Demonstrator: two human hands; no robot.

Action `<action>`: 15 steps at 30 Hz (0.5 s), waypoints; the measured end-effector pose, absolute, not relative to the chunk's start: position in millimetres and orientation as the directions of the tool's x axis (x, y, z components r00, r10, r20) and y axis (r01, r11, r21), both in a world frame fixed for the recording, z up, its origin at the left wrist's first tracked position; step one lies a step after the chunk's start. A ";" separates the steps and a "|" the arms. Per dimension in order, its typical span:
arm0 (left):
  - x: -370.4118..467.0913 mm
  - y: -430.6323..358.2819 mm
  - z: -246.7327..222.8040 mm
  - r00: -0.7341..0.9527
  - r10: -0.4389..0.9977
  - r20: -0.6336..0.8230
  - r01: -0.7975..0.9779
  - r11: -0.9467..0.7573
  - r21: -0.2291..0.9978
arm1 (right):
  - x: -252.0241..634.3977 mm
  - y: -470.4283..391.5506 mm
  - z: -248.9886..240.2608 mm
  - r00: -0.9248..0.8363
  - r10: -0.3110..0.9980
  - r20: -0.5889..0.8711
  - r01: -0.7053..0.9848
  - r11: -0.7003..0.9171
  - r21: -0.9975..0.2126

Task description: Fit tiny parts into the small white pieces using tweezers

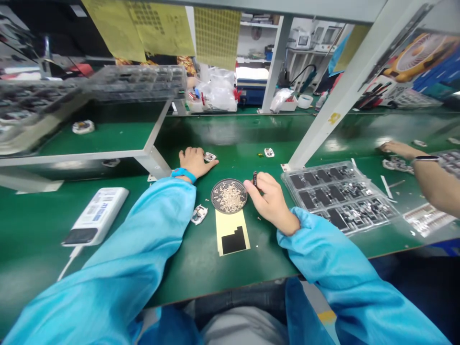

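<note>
Left hand (pixel 196 162): fingers curled, steadying small white part (pixel 209 156), frame centre | Right hand (pixel 270 200): fingers pinching small dark piece (pixel 255 178) beside round dish (pixel 229 196) | Advice: keep pinch firm, part pinned flat.

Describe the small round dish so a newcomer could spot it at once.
On the green bench, look between the two blue sleeves. The small round dish sits just left of the right hand, above a yellow sheet. It alone is circular, dark-rimmed and heaped with tiny pale parts.
</note>
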State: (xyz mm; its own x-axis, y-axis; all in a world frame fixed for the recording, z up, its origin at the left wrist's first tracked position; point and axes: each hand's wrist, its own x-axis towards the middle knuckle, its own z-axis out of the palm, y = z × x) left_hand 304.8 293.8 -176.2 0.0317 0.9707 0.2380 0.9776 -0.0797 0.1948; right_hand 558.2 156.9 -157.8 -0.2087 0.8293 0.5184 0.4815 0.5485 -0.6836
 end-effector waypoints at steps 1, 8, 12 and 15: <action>307.4 291.2 -176.7 0.018 0.968 0.249 0.972 -0.075 0.221 | 559.5 154.9 -157.4 -0.219 0.860 0.462 0.459 0.508 -0.728; 313.8 205.2 -164.7 -0.013 0.966 0.258 0.473 -0.221 0.853 | 561.9 143.9 -171.7 -0.482 0.876 0.017 0.210 0.135 -0.968; 312.3 142.6 -162.6 0.283 0.957 -0.066 -0.007 0.071 0.997 | 559.5 142.7 -175.8 -0.515 0.857 0.008 0.299 0.188 -0.936; 310.5 121.4 -165.7 0.435 0.885 -0.169 -0.036 0.205 0.978 | 556.8 143.0 -179.0 -0.503 0.864 -0.032 0.320 0.151 -0.935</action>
